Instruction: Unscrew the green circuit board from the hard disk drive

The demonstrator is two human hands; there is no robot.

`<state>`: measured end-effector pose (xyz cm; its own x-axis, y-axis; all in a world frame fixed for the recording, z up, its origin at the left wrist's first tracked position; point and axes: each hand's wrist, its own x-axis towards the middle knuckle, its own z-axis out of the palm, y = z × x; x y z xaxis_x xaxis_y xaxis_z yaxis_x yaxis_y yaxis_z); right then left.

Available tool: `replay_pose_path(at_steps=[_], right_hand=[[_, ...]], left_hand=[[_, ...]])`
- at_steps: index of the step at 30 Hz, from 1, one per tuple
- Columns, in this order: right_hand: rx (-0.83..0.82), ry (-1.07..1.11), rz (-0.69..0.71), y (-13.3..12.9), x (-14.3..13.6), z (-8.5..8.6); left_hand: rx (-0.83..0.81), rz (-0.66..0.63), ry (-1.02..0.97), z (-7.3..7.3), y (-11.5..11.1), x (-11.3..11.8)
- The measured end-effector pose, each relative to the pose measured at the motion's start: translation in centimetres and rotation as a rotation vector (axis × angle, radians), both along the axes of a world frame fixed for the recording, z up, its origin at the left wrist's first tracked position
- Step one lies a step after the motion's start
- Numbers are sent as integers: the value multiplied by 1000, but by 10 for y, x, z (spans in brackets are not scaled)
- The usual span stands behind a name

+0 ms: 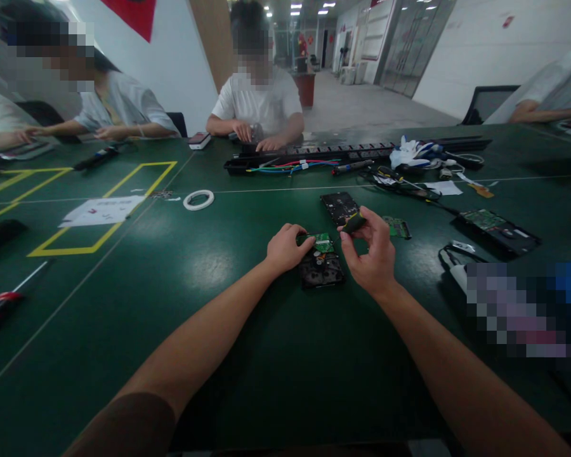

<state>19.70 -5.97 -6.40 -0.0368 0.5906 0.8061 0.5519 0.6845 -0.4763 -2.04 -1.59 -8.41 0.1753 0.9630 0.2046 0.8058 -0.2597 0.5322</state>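
Note:
A black hard drive point(321, 273) lies on the green table with a green circuit board point(322, 242) on its far part. My left hand point(289, 249) holds the drive's left side, its thumb on the board. My right hand point(374, 254) is closed round a green and black screwdriver point(354, 223), whose tip is near the board's right edge; I cannot make out whether it touches. Just beyond lies a second black drive point(339, 207), partly behind the right hand. A loose green board point(398, 227) rests to the right of that hand.
Another drive point(499, 231) lies at right, beneath cables and gloves point(413, 153). A tape roll point(198, 200), paper point(102, 211) and a red-black screwdriver point(2, 310) are at left. Across the table point(209, 330), a person point(261, 101) sits behind a black power strip point(314, 153).

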Motion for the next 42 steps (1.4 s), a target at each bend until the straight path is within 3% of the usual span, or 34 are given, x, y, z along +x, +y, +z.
replay_pose_path(at_steps=[10, 18, 30, 38, 42], right_hand=[[48, -62, -46, 0, 2, 0], [-25, 6, 36, -2, -2, 0], [42, -78, -105, 1, 3, -2], [-5, -22, 23, -3, 0, 4], [24, -32, -13, -1, 1, 2]], left_hand=[[-10, 1, -1, 2, -1, 0], [-3, 2, 7, 1, -1, 0], [4, -26, -17, 4, -2, 0], [15, -28, -1, 2, -2, 0], [2, -25, -6, 2, -1, 0]])
